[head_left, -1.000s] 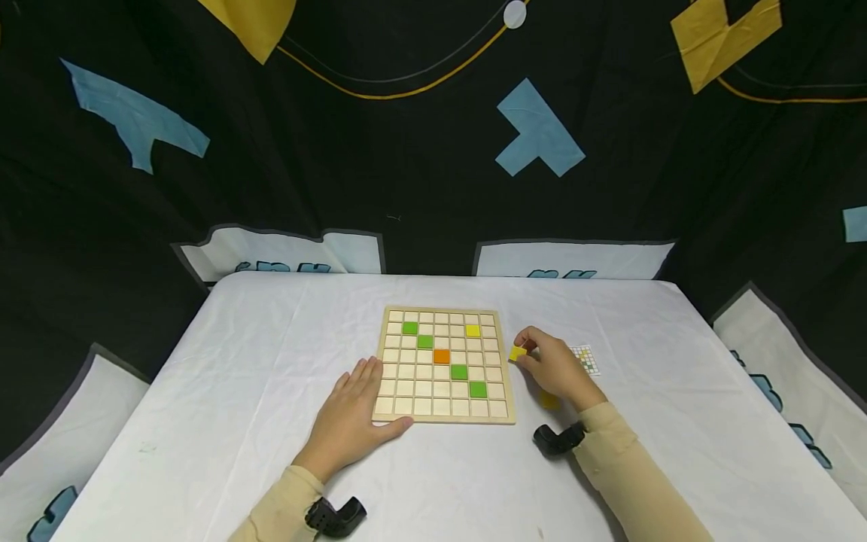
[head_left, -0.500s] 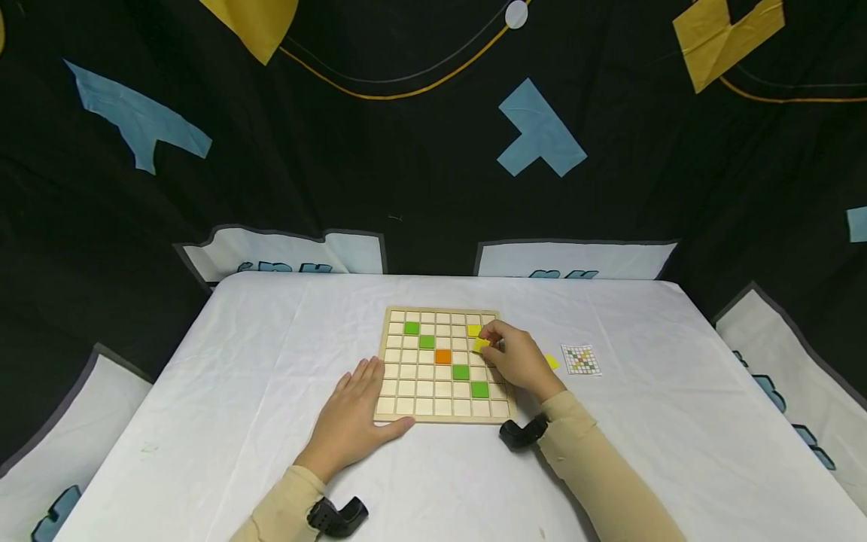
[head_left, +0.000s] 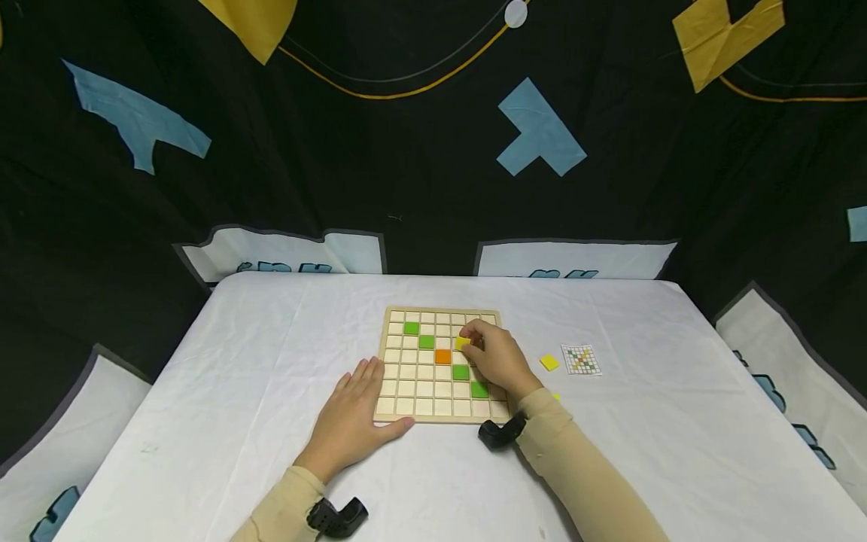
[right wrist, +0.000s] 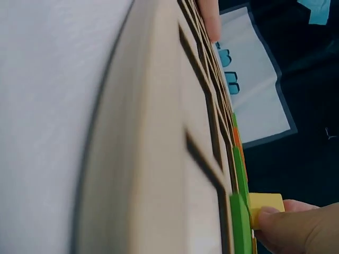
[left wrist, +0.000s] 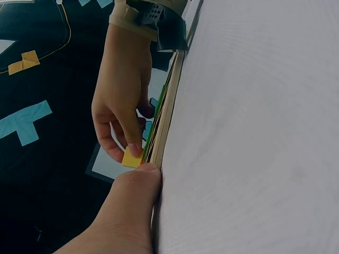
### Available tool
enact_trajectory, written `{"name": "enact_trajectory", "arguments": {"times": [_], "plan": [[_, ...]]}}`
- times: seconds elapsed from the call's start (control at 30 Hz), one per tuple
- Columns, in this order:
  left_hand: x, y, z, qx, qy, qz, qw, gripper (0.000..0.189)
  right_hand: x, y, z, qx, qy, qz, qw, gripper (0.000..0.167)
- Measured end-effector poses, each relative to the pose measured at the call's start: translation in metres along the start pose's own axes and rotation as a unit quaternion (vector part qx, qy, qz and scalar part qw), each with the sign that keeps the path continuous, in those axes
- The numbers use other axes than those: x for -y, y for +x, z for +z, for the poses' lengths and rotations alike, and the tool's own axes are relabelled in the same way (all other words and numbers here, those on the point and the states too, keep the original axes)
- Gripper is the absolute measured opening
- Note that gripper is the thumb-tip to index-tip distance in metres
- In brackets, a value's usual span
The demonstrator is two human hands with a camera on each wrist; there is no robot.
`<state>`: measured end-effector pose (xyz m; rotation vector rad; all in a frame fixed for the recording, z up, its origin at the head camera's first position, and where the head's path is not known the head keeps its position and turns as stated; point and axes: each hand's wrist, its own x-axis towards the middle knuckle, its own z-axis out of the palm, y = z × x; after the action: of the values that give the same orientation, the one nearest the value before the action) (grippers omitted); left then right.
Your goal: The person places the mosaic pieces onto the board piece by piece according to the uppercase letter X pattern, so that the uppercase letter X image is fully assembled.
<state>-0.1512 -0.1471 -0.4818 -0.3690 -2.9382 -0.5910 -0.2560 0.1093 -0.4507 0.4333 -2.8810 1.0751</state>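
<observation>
In the head view a wooden grid board lies on the white table. Several green tiles and one orange tile sit on its squares in a slanting line. My right hand pinches a yellow tile between thumb and fingers, over the board up and right of the orange tile. The right wrist view shows this yellow tile on edge or tilted beside the green tiles. My left hand rests flat against the board's left side, fingers straight, thumb along its near edge. The right hand covers part of the grid.
Right of the board lies a loose yellow tile, next to a small printed card with a coloured grid. Another yellow tile peeks out beside the right sleeve. A black curtain hangs behind the table.
My right hand has carried the yellow tile leftward from beside the board to over its squares, now covering the yellow tile in the upper right. The left hand has stayed put.
</observation>
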Motion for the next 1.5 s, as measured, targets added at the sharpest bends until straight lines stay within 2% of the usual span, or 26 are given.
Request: {"name": "enact_trajectory", "arguments": {"times": [0.5, 0.63, 0.9, 1.13, 1.3, 1.5], "plan": [[-0.001, 0.000, -0.001, 0.001, 0.002, 0.002, 1.0000, 0.110, 0.002, 0.003, 0.004, -0.009, -0.052, -0.025, 0.9983, 0.017], [-0.002, -0.001, -0.001, 0.000, 0.001, 0.003, 1.0000, 0.110, 0.002, 0.003, 0.004, -0.009, -0.051, -0.022, 0.9984, 0.014], [-0.002, -0.001, -0.001, 0.000, -0.003, 0.005, 1.0000, 0.109, -0.004, -0.004, 0.002, 0.016, -0.031, -0.006, 0.9994, 0.015], [-0.003, 0.000, 0.000, -0.003, -0.002, 0.005, 1.0000, 0.110, -0.012, -0.019, -0.014, 0.014, -0.029, 0.005, 0.9995, 0.021], [-0.002, 0.000, -0.001, -0.007, 0.001, 0.008, 0.9999, 0.110, -0.026, -0.030, -0.035, -0.009, -0.077, 0.012, 0.9969, 0.029], [0.000, -0.001, 0.000, -0.004, 0.001, 0.004, 1.0000, 0.111, -0.044, -0.043, -0.057, -0.041, -0.182, 0.026, 0.9822, 0.034]]}}
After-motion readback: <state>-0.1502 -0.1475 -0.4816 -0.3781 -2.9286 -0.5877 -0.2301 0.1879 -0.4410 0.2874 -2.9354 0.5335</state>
